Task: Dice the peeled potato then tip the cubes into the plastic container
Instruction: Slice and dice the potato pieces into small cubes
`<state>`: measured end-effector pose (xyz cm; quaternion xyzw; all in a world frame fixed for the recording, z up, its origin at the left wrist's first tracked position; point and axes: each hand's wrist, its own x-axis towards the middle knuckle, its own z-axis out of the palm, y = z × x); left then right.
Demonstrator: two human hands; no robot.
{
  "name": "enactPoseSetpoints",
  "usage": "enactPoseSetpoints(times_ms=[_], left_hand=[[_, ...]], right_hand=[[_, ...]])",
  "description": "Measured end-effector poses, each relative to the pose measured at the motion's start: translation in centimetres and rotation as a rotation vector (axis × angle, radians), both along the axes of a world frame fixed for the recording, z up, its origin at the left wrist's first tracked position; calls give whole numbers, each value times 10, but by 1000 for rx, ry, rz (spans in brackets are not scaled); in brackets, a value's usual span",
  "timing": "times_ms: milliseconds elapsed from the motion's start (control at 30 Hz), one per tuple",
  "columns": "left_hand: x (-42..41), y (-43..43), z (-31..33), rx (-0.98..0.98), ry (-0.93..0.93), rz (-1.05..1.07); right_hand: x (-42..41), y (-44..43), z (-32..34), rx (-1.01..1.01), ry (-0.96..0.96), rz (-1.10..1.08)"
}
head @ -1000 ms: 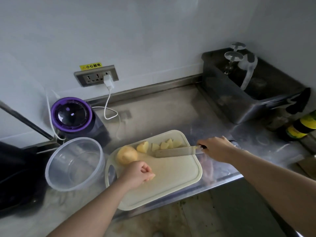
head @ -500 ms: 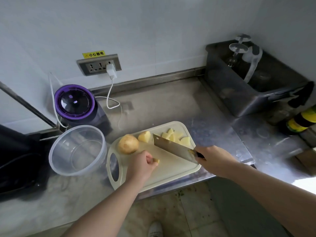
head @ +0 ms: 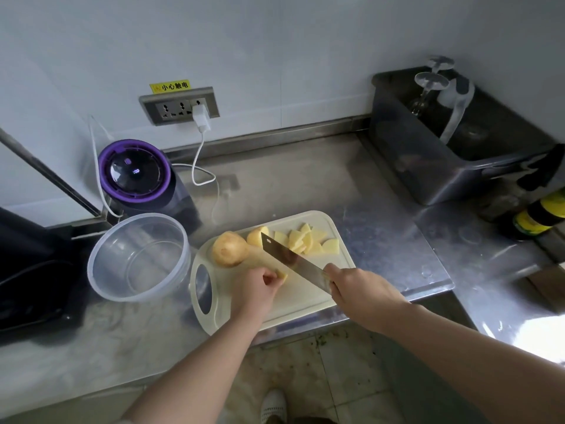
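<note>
A pale cutting board lies at the counter's front edge. On its far side rest a large peeled potato piece, a smaller chunk and several cut slices. My left hand curls over a small potato piece near the board's middle. My right hand grips the handle of a cleaver, whose blade slants across the board just right of that piece. A clear round plastic container stands empty to the board's left.
A purple-rimmed appliance sits behind the container, its white cable running to a wall socket. A dark tub with glasses is at the back right, and a bottle stands at the far right. A black object fills the left edge.
The cleaver swung from lying level at the board's far side to a slant next to my left hand. My left hand shifted slightly and now holds a small piece down.
</note>
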<state>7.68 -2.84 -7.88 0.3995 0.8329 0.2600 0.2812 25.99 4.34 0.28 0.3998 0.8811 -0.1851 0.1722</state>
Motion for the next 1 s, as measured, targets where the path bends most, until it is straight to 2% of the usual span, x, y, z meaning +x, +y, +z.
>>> enactPoseSetpoints(times_ms=[500,1000], left_hand=[[3,6,-8,22,-45,56],[0,8,-16,33,24,59]], right_hand=[[0,-16,-10,-2,-16,32],[-1,-30,-26,-22,-44,51]])
